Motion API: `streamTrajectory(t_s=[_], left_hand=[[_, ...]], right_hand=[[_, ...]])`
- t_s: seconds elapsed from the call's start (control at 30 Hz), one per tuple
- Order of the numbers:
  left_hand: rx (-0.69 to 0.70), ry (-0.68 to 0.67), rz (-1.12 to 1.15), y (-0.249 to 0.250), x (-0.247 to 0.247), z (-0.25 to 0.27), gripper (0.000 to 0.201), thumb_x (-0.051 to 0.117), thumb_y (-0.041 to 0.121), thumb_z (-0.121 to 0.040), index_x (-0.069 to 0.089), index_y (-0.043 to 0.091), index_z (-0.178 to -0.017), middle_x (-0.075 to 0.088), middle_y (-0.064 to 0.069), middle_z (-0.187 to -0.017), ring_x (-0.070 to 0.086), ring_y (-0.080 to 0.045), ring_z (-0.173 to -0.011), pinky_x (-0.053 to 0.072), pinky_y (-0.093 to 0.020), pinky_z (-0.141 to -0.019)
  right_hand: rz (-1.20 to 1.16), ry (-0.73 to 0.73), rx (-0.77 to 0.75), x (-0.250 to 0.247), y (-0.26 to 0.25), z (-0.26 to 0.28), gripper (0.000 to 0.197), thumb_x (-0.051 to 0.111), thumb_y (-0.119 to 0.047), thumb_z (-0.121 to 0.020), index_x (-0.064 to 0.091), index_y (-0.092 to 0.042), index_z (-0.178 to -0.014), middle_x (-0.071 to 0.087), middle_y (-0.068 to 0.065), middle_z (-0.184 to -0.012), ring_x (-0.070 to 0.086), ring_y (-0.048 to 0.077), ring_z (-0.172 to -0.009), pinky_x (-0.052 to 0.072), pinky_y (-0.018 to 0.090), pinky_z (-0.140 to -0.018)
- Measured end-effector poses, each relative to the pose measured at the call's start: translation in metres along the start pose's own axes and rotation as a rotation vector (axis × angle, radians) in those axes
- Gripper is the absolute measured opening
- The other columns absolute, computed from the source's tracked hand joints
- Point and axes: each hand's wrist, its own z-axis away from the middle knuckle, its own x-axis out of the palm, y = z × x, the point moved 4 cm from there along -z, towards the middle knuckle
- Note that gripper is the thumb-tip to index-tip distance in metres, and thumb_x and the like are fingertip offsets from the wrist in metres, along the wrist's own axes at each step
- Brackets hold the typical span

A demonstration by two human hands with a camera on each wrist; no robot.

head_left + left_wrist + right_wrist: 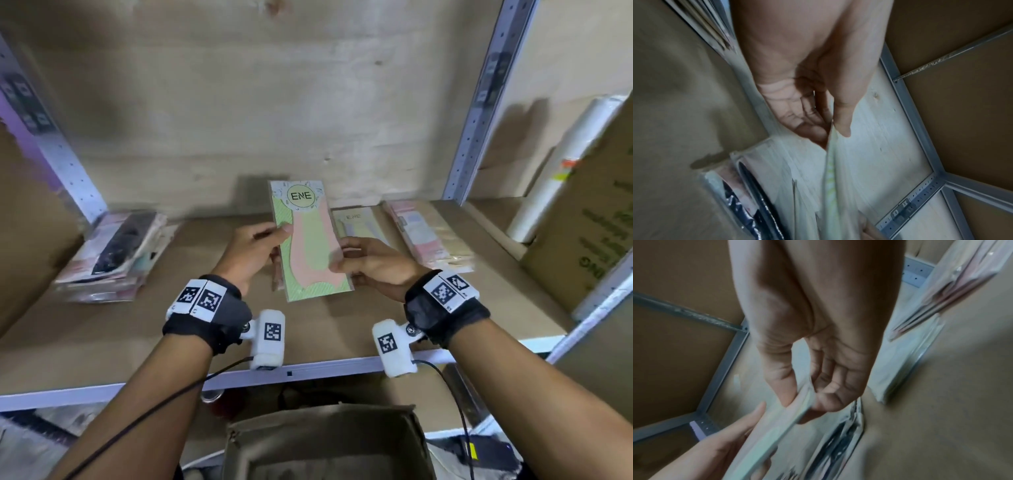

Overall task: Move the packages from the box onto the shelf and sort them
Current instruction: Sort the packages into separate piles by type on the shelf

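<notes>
A flat green and pink package (310, 240) marked "ENE" is held up over the middle of the shelf (342, 329). My left hand (255, 250) pinches its left edge, thumb on the front. My right hand (363, 260) pinches its right edge. More packages seem to lie behind it in my hands. In the left wrist view the thumb (842, 120) presses the package's thin edge (831, 170). In the right wrist view thumb and fingers clamp the package edge (797, 408). The open cardboard box (329, 442) stands below the shelf.
A stack of mixed packages (113, 253) lies on the shelf's left. A pale package (359, 222) and a pink stack (424, 233) lie at the right. A brown carton (596, 240) and a white roll (561, 164) stand beyond the right upright (479, 113).
</notes>
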Motion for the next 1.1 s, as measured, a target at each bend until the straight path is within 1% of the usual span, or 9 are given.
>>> streamTrajectory(t_s=[0.13,0.2,0.4,0.53,0.6,0.67,0.77,0.9,1.1], left_hand=[[-0.035,-0.21,-0.091,0.004,0.034,-0.005,0.026,0.071,0.01,-0.088,0.073,0.017,-0.113,0.078,0.0,-0.1,0.074,-0.018,-0.093,0.058,-0.026,-0.071],[-0.041,-0.254,-0.117,0.007,0.051,-0.007,0.033,0.07,0.003,-0.088,0.069,0.013,-0.12,0.075,-0.007,-0.105,0.074,-0.02,-0.095,0.061,-0.026,-0.073],[-0.045,-0.172,-0.192,0.01,0.083,-0.035,0.038,0.078,0.001,-0.081,0.065,0.001,-0.117,0.07,-0.01,-0.097,0.074,-0.009,-0.072,0.06,-0.022,-0.063],[-0.076,-0.096,-0.317,0.002,0.099,-0.057,0.024,0.085,0.002,-0.074,0.068,0.005,-0.09,0.073,-0.019,-0.099,0.075,-0.026,-0.078,0.064,-0.041,-0.074],[-0.084,-0.097,-0.427,0.001,0.106,-0.065,0.023,0.088,0.007,-0.072,0.066,0.006,-0.078,0.074,-0.022,-0.095,0.076,-0.032,-0.083,0.061,-0.05,-0.082],[-0.112,-0.111,-0.531,0.001,0.11,-0.071,0.028,0.088,0.013,-0.072,0.065,0.0,-0.081,0.075,-0.023,-0.091,0.076,-0.031,-0.083,0.061,-0.048,-0.085],[-0.155,-0.137,-0.718,0.001,0.114,-0.077,0.037,0.089,0.023,-0.071,0.067,0.001,-0.092,0.078,-0.013,-0.085,0.077,-0.022,-0.078,0.062,-0.04,-0.082],[-0.206,-0.162,-0.828,0.0,0.122,-0.078,0.056,0.091,0.025,-0.069,0.063,-0.002,-0.109,0.076,-0.014,-0.095,0.075,-0.026,-0.091,0.06,-0.04,-0.087],[-0.194,-0.173,-0.952,-0.001,0.131,-0.073,0.058,0.09,0.036,-0.068,0.068,-0.003,-0.105,0.078,-0.012,-0.088,0.076,-0.023,-0.085,0.06,-0.04,-0.088]], right_hand=[[-0.118,0.137,-0.039,-0.03,-0.006,0.001,0.032,0.071,0.004,-0.083,0.063,-0.003,-0.114,0.068,0.014,-0.102,0.055,0.028,-0.082,0.043,0.03,-0.066],[-0.096,0.206,-0.028,-0.047,-0.006,-0.001,0.042,0.073,0.004,-0.082,0.059,0.003,-0.121,0.068,0.02,-0.107,0.058,0.028,-0.087,0.045,0.033,-0.07],[0.079,0.381,0.019,-0.085,-0.004,-0.009,0.041,0.079,-0.002,-0.076,0.06,-0.002,-0.113,0.065,0.008,-0.079,0.052,0.02,-0.06,0.046,0.03,-0.055],[0.269,0.399,0.056,-0.096,-0.008,-0.018,0.054,0.078,-0.003,-0.075,0.057,-0.005,-0.125,0.066,0.006,-0.092,0.062,0.019,-0.077,0.054,0.029,-0.065],[0.411,0.45,0.075,-0.1,-0.009,-0.021,0.061,0.081,-0.008,-0.073,0.057,-0.007,-0.129,0.067,0.009,-0.106,0.066,0.025,-0.097,0.057,0.036,-0.085],[0.49,0.519,0.094,-0.101,-0.009,-0.022,0.062,0.085,-0.011,-0.07,0.06,-0.009,-0.127,0.065,0.012,-0.119,0.063,0.028,-0.11,0.053,0.039,-0.097],[0.588,0.57,0.123,-0.099,-0.008,-0.023,0.056,0.086,-0.012,-0.071,0.064,-0.008,-0.122,0.061,0.011,-0.125,0.058,0.025,-0.116,0.05,0.029,-0.096],[0.7,0.565,0.191,-0.092,-0.011,-0.023,0.047,0.08,-0.007,-0.076,0.064,-0.002,-0.121,0.062,0.015,-0.126,0.058,0.027,-0.117,0.052,0.035,-0.099],[0.797,0.593,0.227,-0.09,-0.013,-0.021,0.042,0.07,-0.004,-0.085,0.059,0.0,-0.126,0.06,0.017,-0.129,0.058,0.029,-0.12,0.05,0.037,-0.102]])
